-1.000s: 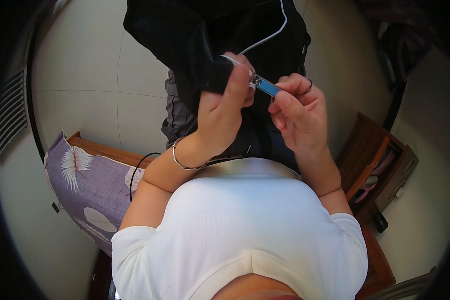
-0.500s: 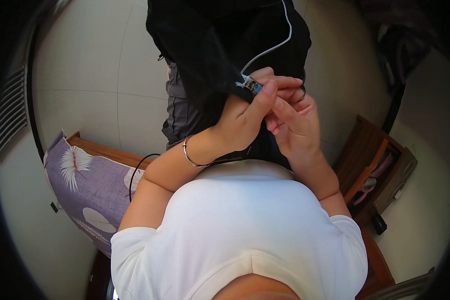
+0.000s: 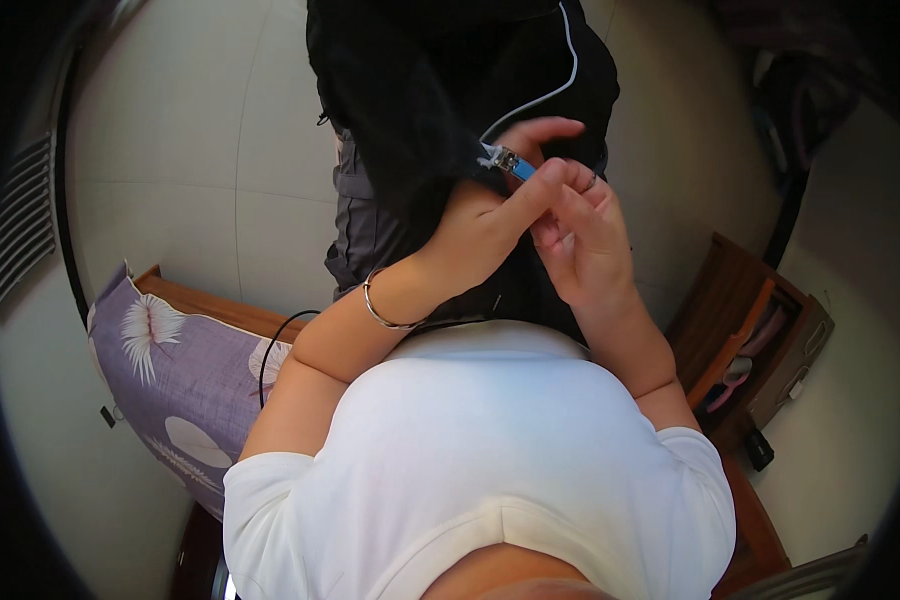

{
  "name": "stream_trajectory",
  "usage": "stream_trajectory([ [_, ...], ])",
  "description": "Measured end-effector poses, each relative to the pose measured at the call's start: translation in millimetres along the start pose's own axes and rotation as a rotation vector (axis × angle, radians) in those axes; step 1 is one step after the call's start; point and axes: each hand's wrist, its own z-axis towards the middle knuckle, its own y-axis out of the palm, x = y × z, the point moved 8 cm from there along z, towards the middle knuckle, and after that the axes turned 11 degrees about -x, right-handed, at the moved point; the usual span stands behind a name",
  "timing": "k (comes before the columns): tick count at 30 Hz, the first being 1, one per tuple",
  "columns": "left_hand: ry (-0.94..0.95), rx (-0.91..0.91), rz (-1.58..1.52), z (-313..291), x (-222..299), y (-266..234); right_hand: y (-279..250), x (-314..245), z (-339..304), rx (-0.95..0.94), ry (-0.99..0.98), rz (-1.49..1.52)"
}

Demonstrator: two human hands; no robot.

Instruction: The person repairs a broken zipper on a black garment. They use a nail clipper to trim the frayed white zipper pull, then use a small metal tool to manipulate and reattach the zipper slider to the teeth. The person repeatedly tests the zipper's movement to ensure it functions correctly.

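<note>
Nail clippers (image 3: pixel 520 170), silver-headed with a blue lever, sat slanted, their head at the frayed white end of a pale cord (image 3: pixel 543 97) just beside a black garment (image 3: pixel 400 110). The right hand (image 3: pixel 592 235) had its thumb and fingers pinched closed on the handle's far end. The left hand (image 3: pixel 480 228) laid its thumb over the lever, one finger stretched out; whether its other fingers gripped the cloth could not be told.
</note>
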Motion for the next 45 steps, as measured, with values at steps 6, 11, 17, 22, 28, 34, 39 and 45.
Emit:
stream_trajectory([
  [6, 0.000, -0.031, -0.012, -0.2, 1.5, -1.3, 3.6, -2.1, -2.9, 0.021, 0.008, -0.134],
  [11, 0.174, -0.046, 0.070, -5.3, 9.3, -2.0, 8.6, -2.6, -2.6, -0.148, 0.311, -0.454],
  [17, 0.198, 0.032, 0.061, -5.8, 8.5, -4.9, 20.3, -3.0, -4.2, -0.212, 0.141, -0.551],
  [22, 0.215, 0.120, 0.099, -6.9, 6.6, -5.5, 20.4, 3.8, -5.0, -0.102, 0.073, -0.394],
  [28, 0.168, 0.098, 0.159, -6.7, 8.7, -0.1, 21.1, -0.1, -11.6, -0.041, -0.106, -0.478],
  [34, 0.204, 0.052, 0.195, -2.7, 2.9, -1.4, 16.2, 0.5, -8.4, -0.035, -0.267, -0.633],
  [39, 0.076, 0.034, 0.116, 2.0, 5.6, -3.3, 21.4, -8.5, -1.3, -0.018, -0.182, -0.557],
  [45, -0.223, -0.033, -0.388, -12.7, -5.1, -14.9, 21.9, -40.2, -2.1, -0.065, -0.223, -0.638],
])
